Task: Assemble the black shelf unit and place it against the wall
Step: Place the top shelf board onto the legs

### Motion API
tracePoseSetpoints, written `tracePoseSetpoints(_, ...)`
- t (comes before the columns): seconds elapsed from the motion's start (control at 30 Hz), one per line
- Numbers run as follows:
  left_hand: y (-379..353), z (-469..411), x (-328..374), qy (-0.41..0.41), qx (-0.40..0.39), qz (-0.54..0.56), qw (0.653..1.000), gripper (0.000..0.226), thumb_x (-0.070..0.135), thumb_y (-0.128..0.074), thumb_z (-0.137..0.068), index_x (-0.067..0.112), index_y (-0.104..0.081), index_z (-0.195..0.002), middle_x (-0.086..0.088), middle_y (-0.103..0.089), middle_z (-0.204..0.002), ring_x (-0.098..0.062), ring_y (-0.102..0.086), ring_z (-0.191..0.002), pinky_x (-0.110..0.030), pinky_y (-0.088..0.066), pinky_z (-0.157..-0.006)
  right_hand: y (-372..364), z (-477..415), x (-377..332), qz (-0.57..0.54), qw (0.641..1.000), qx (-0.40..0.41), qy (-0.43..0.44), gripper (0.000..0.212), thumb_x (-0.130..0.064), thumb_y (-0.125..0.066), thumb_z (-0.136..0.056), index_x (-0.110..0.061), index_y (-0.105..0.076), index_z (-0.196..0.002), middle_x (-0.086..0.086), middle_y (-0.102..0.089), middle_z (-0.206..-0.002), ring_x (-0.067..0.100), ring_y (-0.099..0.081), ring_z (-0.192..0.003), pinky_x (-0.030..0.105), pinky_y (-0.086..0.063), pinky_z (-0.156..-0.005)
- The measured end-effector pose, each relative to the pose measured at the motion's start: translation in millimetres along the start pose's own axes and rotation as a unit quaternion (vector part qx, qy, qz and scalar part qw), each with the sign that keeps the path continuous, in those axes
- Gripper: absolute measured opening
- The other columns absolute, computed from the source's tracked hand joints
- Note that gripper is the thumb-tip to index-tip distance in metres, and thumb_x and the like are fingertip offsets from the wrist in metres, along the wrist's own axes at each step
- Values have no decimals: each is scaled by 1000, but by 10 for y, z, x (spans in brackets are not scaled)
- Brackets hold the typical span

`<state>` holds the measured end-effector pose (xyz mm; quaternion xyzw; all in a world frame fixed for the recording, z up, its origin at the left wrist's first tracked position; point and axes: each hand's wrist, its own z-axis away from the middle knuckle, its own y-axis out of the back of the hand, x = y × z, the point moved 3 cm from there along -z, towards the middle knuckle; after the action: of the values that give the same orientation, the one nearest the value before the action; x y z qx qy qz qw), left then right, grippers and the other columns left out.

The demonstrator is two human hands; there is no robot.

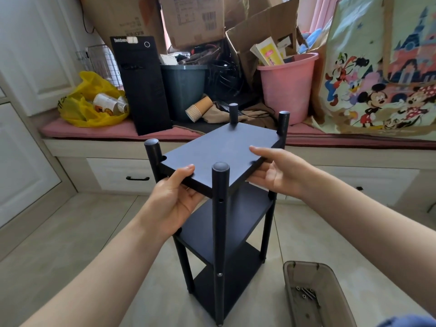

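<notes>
The black shelf unit [219, 234] stands upright on the tiled floor in the middle of the view, with round posts at its corners and lower boards fixed between them. Its top board [219, 149] sits between the post tops, tilted slightly. My left hand [175, 197] grips the board's near edge, thumb on top and fingers underneath. My right hand [277, 172] holds the right edge the same way. The front post [220, 223] shows an empty screw hole just below the board.
A brown plastic tray [313, 296] with several screws lies on the floor at the lower right. Behind the unit runs a cushioned window bench [94, 131] with drawers, loaded with a pink bucket [286, 88], a black computer tower [141, 86], cardboard boxes and bags.
</notes>
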<state>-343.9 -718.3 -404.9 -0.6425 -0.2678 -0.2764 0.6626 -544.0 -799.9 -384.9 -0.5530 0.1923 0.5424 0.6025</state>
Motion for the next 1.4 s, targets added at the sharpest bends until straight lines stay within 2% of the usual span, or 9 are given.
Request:
tracePoseSetpoints(0.1, 0, -8, -35, 5, 9, 4, 1000, 25, 10, -66, -82, 0, -67, -105, -18, -72, -117, -28, -73, -104, -36, -62, -77, -92, 186, 201, 0, 998, -51, -21, 33, -1, -69, -83, 1, -59, -114, 24, -72, -105, 36, -73, -93, 44, -62, -72)
tracePoseSetpoints(0.23, -1, 35, -103, 18, 21, -1, 1000, 14, 12, -68, -81, 7, -75, -70, -14, -73, -102, -27, -73, -102, -39, -62, -85, -93, 270, 268, -27, 998, -54, -22, 35, 4, -62, -89, 5, -56, -124, 26, -71, -109, 36, -72, -97, 43, -62, -76)
tracePoseSetpoints(0.33, 9, 47, -124, 15, -4, -2, 1000, 11, 15, -68, -85, 5, -73, -89, -14, -72, -112, -29, -69, -113, -43, -57, -95, -79, 271, 284, -49, 997, -61, -22, 37, 5, -61, -89, 4, -55, -126, 25, -71, -110, 35, -73, -97, 42, -62, -76)
tracePoseSetpoints(0.43, 32, 86, -154, 23, -53, -84, 995, 38, 24, -70, -88, 9, -66, -123, -15, -70, -124, -32, -67, -117, -42, -59, -90, -61, 264, 263, -25, 998, -62, -11, 34, 3, -64, -87, 3, -59, -121, 22, -73, -107, 33, -74, -94, 38, -62, -75)
tracePoseSetpoints(0.53, 8, 150, -208, 30, -112, -160, 980, 24, 28, -76, -83, 21, -79, -106, -8, -76, -109, -25, -72, -106, -40, -59, -89, -9, 245, 259, 41, 999, -34, 10, 29, -5, -72, -84, -4, -65, -112, 16, -75, -105, 31, -74, -95, 40, -61, -82)
tracePoseSetpoints(0.63, 2, 171, -244, 29, -159, -158, 974, 27, 28, -79, -85, 21, -77, -112, -8, -73, -120, -27, -68, -116, -47, -53, -102, 41, 232, 260, 111, 993, -13, 32, 28, -17, -77, -83, -10, -68, -109, 12, -74, -112, 29, -73, -100, 38, -61, -82)
tracePoseSetpoints(0.73, -16, 188, -253, 34, -183, -150, 971, 29, 29, -75, -88, 18, -76, -116, -10, -71, -124, -34, -63, -123, -42, -53, -100, 62, 232, 247, 134, 990, -6, 39, 32, -21, -78, -82, -11, -69, -111, 10, -74, -112, 27, -73, -100, 35, -60, -80)
tracePoseSetpoints(1.1, -119, 172, -433, -36, -107, -151, 982, 30, 30, -75, -88, 12, -77, -112, -15, -72, -122, -32, -67, -117, -34, -57, -90, 23, 88, 137, 156, 985, -15, 71, 15, -17, -70, -90, -9, -70, -103, 4, -75, -96, 22, -72, -96, 43, -51, -103)
tracePoseSetpoints(1.4, -267, 104, -525, -71, -53, -136, 987, 45, 21, -67, -84, 3, -63, -125, -16, -72, -120, -31, -70, -113, -33, -59, -85, 92, -146, 117, 151, 980, -3, 126, 32, -20, -77, -86, -6, -70, -113, 8, -75, -109, 22, -70, -107, 45, -51, -102)
